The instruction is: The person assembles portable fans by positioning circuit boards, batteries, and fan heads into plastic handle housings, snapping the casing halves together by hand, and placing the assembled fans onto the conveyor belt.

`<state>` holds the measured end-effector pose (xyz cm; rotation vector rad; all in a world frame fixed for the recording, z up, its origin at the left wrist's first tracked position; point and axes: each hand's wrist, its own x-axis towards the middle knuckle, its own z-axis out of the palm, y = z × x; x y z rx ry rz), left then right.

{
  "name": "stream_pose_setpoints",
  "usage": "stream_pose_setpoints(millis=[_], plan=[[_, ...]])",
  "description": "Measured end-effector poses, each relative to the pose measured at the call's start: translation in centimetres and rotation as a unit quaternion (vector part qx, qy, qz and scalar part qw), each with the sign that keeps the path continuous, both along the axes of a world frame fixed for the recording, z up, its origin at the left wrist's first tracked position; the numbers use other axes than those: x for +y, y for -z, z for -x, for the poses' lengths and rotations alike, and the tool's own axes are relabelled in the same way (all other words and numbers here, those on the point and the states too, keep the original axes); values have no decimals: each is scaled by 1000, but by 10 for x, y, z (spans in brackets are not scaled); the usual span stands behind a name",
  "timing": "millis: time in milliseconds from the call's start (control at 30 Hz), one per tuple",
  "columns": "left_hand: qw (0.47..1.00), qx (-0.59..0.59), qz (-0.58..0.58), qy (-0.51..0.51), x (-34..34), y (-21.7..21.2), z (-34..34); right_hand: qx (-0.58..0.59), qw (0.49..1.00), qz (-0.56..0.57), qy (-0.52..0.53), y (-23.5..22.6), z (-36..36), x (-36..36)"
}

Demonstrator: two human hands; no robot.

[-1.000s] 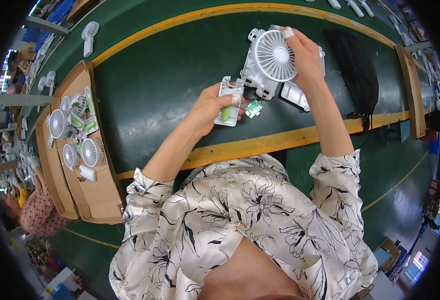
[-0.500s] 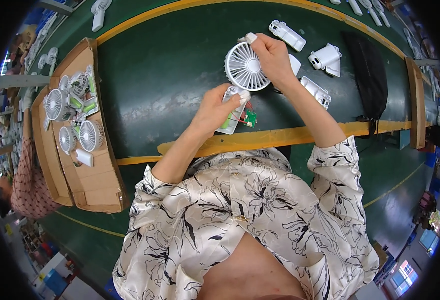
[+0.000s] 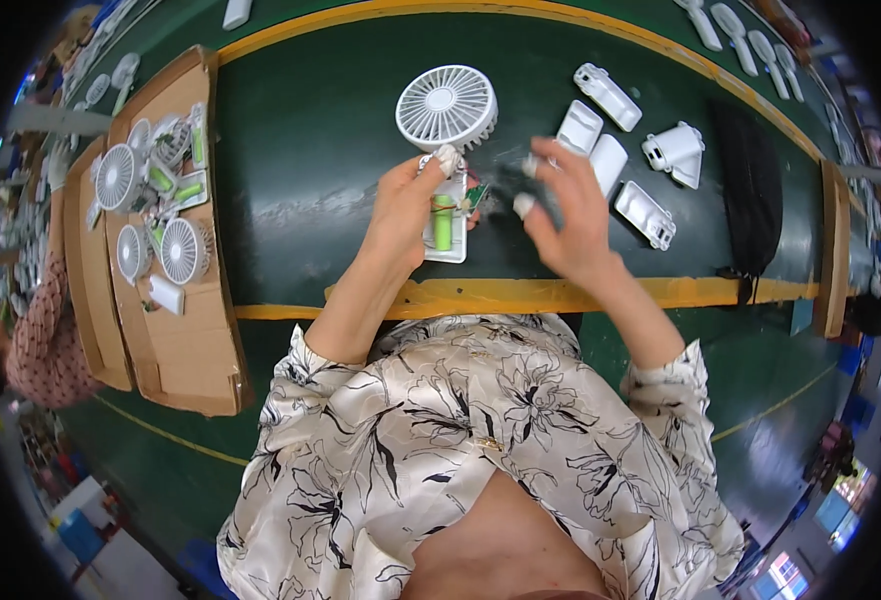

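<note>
My left hand (image 3: 407,205) grips a white handheld fan (image 3: 447,108) around the top of its opened handle, with the round grille pointing away from me. Inside the handle a green battery cell (image 3: 443,224) shows, and a small green circuit board (image 3: 475,195) on wires hangs at its right side. My right hand (image 3: 572,212) hovers just right of the handle, fingers apart and holding nothing. White tape wraps some fingertips on both hands. Beyond the right hand lie white handle shells, among them a smooth one (image 3: 608,162) and a hollow one (image 3: 644,215).
At the left a cardboard box (image 3: 195,353) holds several fans and handle parts. A black pouch (image 3: 746,185) lies at the right, beside a cardboard edge (image 3: 832,250). More white fans (image 3: 735,38) lie past the table's yellow far edge. Another person's sleeve (image 3: 52,340) shows at far left.
My right hand has let go of the fan's grille and drawn back toward me, its fingers spreading. The fan head has turned and shifted left, still in my left hand.
</note>
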<state>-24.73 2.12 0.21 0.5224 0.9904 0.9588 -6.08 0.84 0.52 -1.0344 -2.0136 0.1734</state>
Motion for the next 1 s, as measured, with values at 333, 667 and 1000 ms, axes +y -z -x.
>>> stream_pose_setpoints(millis=[333, 667, 1000], plan=[[995, 79, 60, 21, -12, -10, -24, 29, 994, -88, -52, -5, 32, 10], [993, 6, 61, 97, -14, 5, -17, -13, 981, 111, -159, -15, 21, 18], [991, -14, 76, 106, -14, 2, -16, -88, 985, -125, -77, -7, 22, -1]])
